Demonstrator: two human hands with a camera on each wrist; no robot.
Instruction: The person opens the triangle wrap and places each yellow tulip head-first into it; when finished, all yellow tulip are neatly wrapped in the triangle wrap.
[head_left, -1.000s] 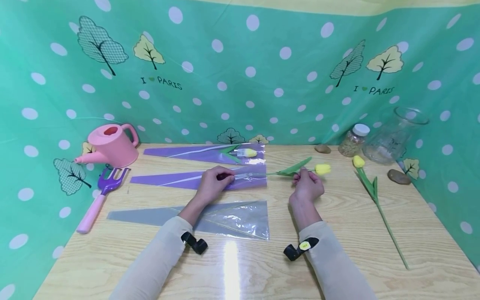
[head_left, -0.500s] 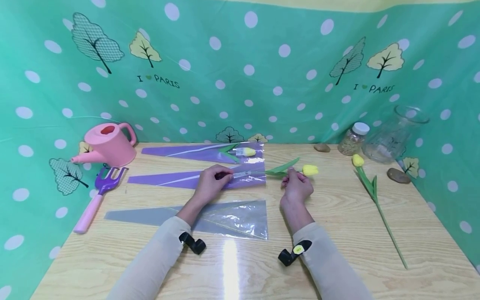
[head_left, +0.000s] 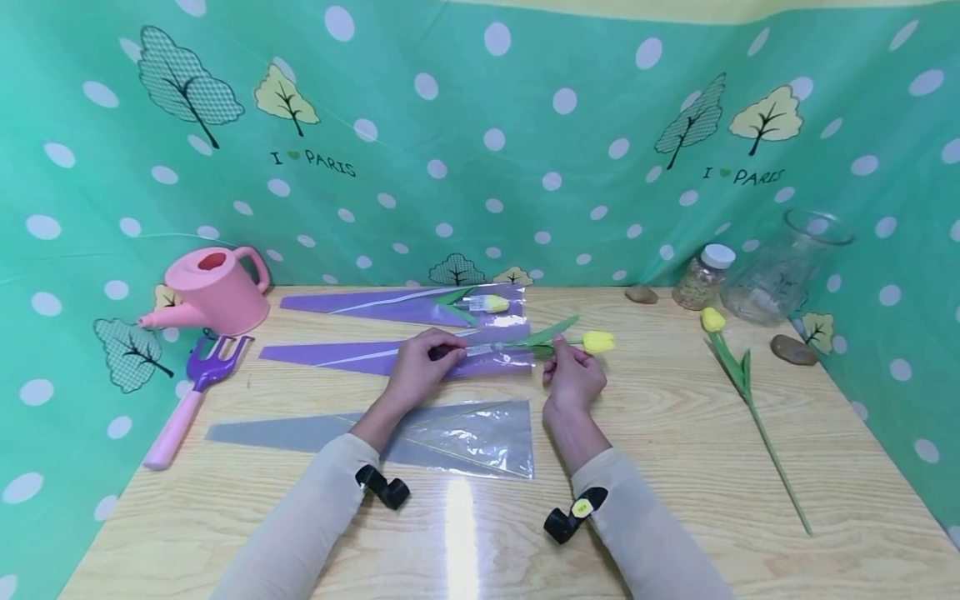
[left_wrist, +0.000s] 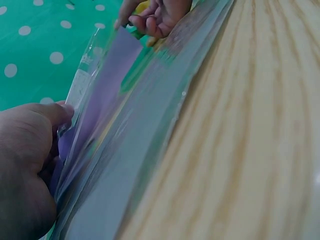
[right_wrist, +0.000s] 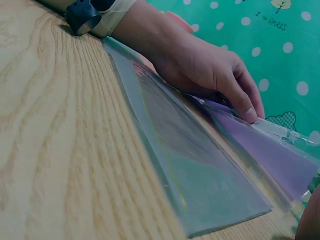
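My left hand (head_left: pixel 422 362) pinches the clear upper film of the middle purple flower sleeve (head_left: pixel 330 357), lifting its mouth apart, as the left wrist view shows. From the right, my right hand (head_left: pixel 576 379) holds a yellow artificial tulip (head_left: pixel 598 342) by its stem just below the bloom. The stem and part of the green leaves lie inside the sleeve; the bloom is outside, beyond its right edge. Behind it lies another purple sleeve (head_left: pixel 360 307) with a yellow tulip (head_left: pixel 495 303) inside. A flat grey sleeve (head_left: pixel 300 433) lies nearer me, under my left forearm.
A second loose tulip (head_left: pixel 757 417) lies at the right. Behind it stand a glass vase (head_left: pixel 772 283), a white-capped jar (head_left: pixel 703 279) and two stones (head_left: pixel 793 350). On the left are a pink watering can (head_left: pixel 217 292) and a purple hand fork (head_left: pixel 197 387). A polka-dot curtain backs the table.
My right hand has moved left with the tulip, sliding its stem and leaves further into the middle purple sleeve. My left hand has stayed at the sleeve's film.
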